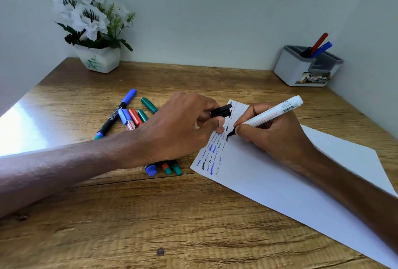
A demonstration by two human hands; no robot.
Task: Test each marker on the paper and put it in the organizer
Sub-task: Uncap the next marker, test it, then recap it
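Note:
My right hand [273, 135] grips a white-barrelled black marker [273, 112], its black tip touching the white paper [280, 182] beside rows of blue, black and brown scribbles. My left hand [183, 126] pinches the marker's black cap [221, 111] just above the paper's far corner. Under and behind my left wrist lies a pile of loose markers [133, 118], blue, red and green, with more ends [165, 168] poking out near my forearm. The grey organizer [301, 70] stands at the back right with a red, a blue and a black pen in it.
A white pot of white artificial flowers [97, 57] stands at the back left corner. The wooden desk [150, 225] is walled in on the left, back and right. A bright glare patch lies on its left edge.

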